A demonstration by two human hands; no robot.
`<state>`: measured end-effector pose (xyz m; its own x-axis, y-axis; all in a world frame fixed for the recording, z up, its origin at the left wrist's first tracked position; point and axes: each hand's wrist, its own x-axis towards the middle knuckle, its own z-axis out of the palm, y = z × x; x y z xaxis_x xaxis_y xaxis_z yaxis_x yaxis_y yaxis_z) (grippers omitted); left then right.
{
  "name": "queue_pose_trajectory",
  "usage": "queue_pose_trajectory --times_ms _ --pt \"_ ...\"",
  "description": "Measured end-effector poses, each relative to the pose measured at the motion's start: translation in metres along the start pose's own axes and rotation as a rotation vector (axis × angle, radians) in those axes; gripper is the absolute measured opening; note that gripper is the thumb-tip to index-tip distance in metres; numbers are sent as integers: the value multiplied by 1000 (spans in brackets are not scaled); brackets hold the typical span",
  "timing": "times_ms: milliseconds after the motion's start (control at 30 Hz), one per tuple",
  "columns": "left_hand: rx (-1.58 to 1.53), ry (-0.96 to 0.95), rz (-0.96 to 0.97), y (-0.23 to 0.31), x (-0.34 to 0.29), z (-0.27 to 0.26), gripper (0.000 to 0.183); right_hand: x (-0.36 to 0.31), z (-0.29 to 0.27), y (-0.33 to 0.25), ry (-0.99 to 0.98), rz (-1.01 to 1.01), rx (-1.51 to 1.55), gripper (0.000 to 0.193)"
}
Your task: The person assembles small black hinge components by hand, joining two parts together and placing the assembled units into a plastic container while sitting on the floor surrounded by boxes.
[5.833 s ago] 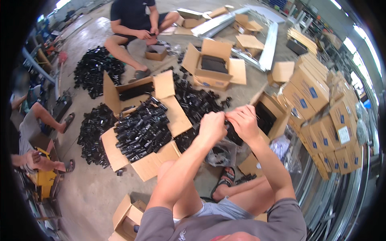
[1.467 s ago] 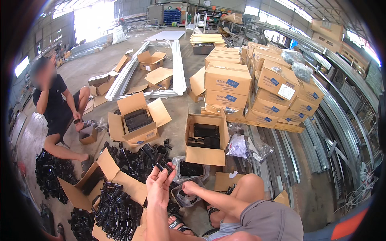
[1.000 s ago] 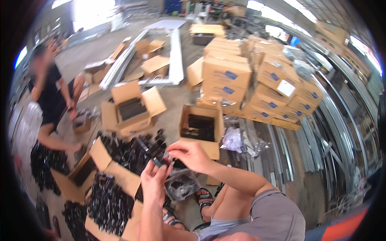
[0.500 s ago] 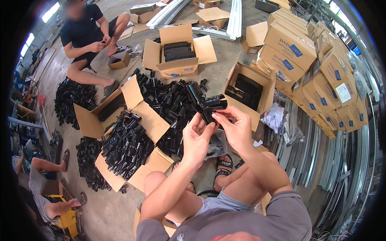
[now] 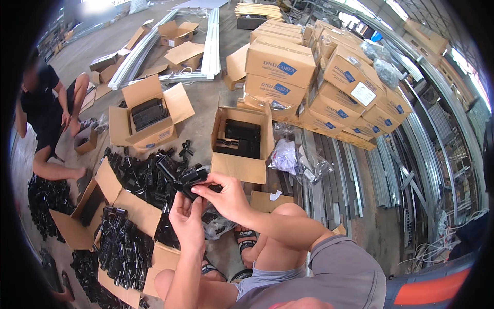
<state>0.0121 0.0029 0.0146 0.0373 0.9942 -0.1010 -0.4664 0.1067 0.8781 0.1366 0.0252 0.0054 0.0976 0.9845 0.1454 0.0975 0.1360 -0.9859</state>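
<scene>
Both of my hands hold a black plastic fitting (image 5: 191,177) with several channel-shaped arms, raised in front of my knees. The fingers of my left hand (image 5: 187,219) grip its underside. From the right, my right hand (image 5: 225,198) pinches the same fitting between thumb and fingers. Behind and below it lies a wide heap of similar black parts (image 5: 135,175) on the floor. To the left, an open carton (image 5: 141,208) spills more of these parts, and its inner corner shows a dark stack. Beyond my right hand stands another open carton (image 5: 239,169) holding black pieces.
An open carton (image 5: 170,121) of stacked black pieces stands farther off. Sealed cartons (image 5: 280,64) rise on a pallet. Long metal profiles (image 5: 321,177) lie to the right, beside clear plastic bags (image 5: 288,157). At the far left, a co-worker (image 5: 49,113) sits near another heap of parts.
My view has swung to the right, so the scene sits farther left in the picture. Both hands keep hold of the black fitting, with its pose looking nearly the same.
</scene>
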Motion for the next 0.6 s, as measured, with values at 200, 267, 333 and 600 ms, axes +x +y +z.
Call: queue_pose_trajectory --times_ms 200,267,333,600 --pt "44 -57 -2 -4 0 0 34 -3 -6 -4 39 -87 -174 15" --pt "57 -71 -9 -2 0 -1 35 -3 -2 0 57 -104 -140 14" --pt "59 -71 -8 -3 1 -4 35 -3 0 0 66 -124 -151 14" --pt "65 -54 -8 -6 2 -7 35 -6 1 -4 111 -389 -379 18"
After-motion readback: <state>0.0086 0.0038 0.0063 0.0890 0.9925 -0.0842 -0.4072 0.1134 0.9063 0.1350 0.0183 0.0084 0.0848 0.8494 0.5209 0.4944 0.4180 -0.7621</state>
